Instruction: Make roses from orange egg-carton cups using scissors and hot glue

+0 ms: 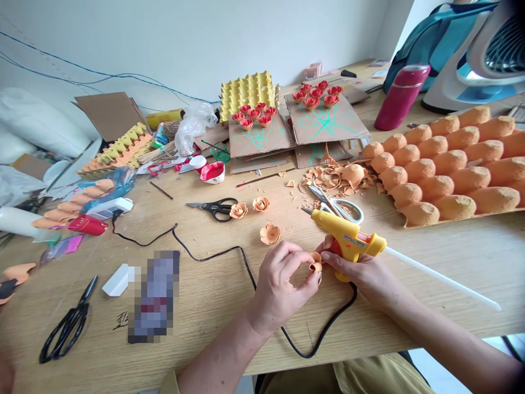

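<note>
My left hand [278,282] pinches a small curled orange egg-carton flower piece [315,266] between thumb and fingers. A yellow hot glue gun [350,232] rests in my right hand [365,273], nozzle towards the upper left and a white glue stick [443,278] out of its back. The right thumb and fingertips reach close to the flower piece; whether they touch it I cannot tell. Beyond my hands lie an open-petalled orange flower cup [269,234] and two layered orange flowers [238,210], [261,204].
Black scissors [215,208] and white-handled scissors [340,208] lie ahead, near carton scraps [328,179]. An orange egg tray [449,164] and pink bottle [402,98] stand right. Red flowers [254,115] sit on cardboard [262,142]. The gun's black cord [205,258] crosses the table; more scissors [69,323] lie left.
</note>
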Available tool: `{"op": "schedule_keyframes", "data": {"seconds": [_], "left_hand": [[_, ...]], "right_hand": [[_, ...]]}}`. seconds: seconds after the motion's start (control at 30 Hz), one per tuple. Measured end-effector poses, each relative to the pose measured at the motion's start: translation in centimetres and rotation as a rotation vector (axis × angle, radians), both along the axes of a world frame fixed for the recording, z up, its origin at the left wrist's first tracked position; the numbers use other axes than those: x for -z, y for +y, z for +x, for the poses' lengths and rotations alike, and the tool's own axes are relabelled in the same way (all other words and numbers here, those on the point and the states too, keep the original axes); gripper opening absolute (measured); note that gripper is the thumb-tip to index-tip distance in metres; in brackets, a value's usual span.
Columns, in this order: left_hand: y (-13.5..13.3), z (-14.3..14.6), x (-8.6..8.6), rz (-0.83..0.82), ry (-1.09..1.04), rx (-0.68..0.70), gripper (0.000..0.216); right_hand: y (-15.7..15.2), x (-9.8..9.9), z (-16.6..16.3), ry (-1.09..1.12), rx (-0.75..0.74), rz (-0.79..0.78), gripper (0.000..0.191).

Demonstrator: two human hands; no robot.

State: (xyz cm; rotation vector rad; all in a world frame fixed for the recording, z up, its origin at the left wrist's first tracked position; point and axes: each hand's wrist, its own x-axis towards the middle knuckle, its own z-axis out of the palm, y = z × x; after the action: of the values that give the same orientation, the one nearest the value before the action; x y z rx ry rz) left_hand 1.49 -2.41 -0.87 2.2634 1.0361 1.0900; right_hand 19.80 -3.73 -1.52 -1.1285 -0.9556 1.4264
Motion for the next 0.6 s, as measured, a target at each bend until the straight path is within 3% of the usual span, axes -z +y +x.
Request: {"op": "schedule_keyframes", "data": {"seconds": [0.3, 0.6], "left_hand": [[-0.14, 0.16, -0.45, -0.038, -0.014, -0.031, 0.015], [-0.40, 0.04, -0.86, -0.036, -0.009, -0.043, 0.016]], "right_hand": [[-0.21, 0.09, 0.06, 0.027, -0.039, -0.092, 0.036], [-0.44, -0.13, 0.19, 0.066, -0.102, -0.083, 0.030]]}}
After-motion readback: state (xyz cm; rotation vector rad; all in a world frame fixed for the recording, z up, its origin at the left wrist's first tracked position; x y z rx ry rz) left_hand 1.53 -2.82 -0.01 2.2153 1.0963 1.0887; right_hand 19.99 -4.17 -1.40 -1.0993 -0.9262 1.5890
